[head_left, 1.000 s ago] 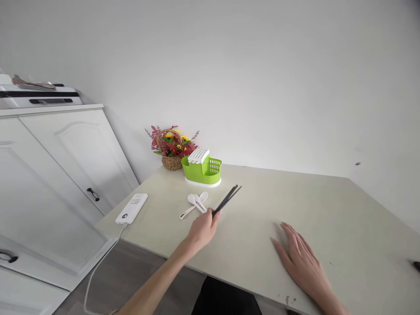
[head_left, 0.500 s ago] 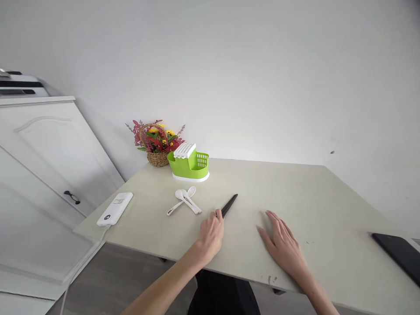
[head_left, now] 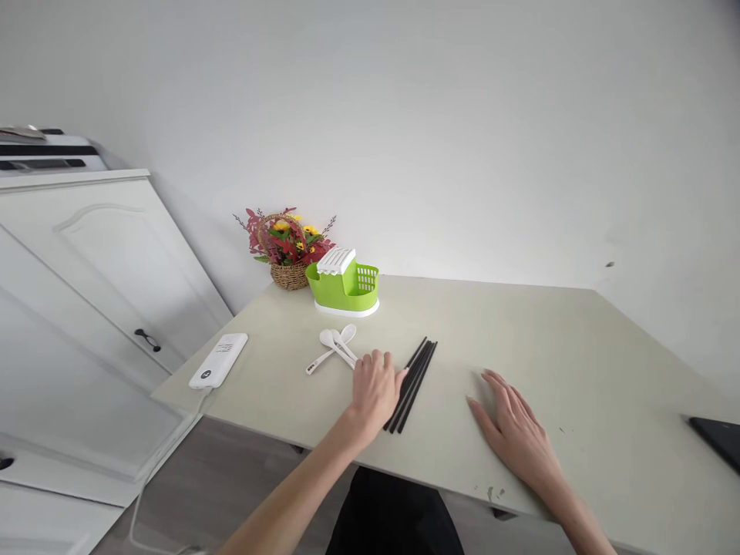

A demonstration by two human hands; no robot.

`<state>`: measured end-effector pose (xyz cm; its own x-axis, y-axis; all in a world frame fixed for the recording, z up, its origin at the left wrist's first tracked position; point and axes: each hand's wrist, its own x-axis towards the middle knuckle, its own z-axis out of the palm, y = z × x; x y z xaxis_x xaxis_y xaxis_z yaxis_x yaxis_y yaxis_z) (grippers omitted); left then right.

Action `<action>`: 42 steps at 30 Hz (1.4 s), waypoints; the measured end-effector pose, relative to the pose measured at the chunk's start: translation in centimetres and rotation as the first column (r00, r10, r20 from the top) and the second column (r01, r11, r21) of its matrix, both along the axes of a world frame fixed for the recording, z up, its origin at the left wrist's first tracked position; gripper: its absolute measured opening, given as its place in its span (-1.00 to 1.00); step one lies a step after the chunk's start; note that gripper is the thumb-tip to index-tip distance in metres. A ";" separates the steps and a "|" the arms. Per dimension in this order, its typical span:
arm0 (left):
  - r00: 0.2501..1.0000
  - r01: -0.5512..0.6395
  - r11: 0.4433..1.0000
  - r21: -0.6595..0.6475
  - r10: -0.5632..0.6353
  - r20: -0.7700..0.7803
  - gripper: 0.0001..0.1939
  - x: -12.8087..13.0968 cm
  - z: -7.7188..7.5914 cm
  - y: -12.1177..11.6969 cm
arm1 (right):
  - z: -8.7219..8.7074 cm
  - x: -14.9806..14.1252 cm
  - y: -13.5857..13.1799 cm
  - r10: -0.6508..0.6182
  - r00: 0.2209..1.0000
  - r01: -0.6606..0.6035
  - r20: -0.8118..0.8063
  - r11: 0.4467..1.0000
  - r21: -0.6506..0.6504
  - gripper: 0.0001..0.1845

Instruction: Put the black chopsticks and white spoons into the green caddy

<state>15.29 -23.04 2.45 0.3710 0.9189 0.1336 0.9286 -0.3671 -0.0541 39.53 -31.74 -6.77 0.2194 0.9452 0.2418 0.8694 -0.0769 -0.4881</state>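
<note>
Several dark chopsticks (head_left: 415,389) lie on the table, slightly fanned out. My left hand (head_left: 375,395) is just left of them, its thumb apart from the bent fingers and resting at the edge of the chopsticks. It appears to hold nothing. By its fingertips lie three white spoons (head_left: 338,343), crossed over each other; some of their handle ends are hidden by the hand. My right hand (head_left: 514,432) rests flat on the tabletop to the right, palm down, thumb spread from the fingers, touching only the table.
A green and white cutlery holder (head_left: 345,293) stands at the back of the table (head_left: 497,324), beside a wicker basket of flowers (head_left: 289,266). A white power bank (head_left: 220,361) with a cable lies at the left edge. A black device (head_left: 720,441) lies far right. White cabinets (head_left: 98,308) stand left.
My left hand has let go of the bundled chopsticks, which now lie fanned out, and has moved towards the spoons. The view has shifted slightly; my right hand stays in place.
</note>
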 end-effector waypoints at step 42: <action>0.921 -0.390 0.908 0.155 0.386 0.056 -0.60 -12.9 -2.1 4.7 | -0.7 0.3 -0.3 -0.019 1.000 0.020 0.013 0.998 -0.058 -0.31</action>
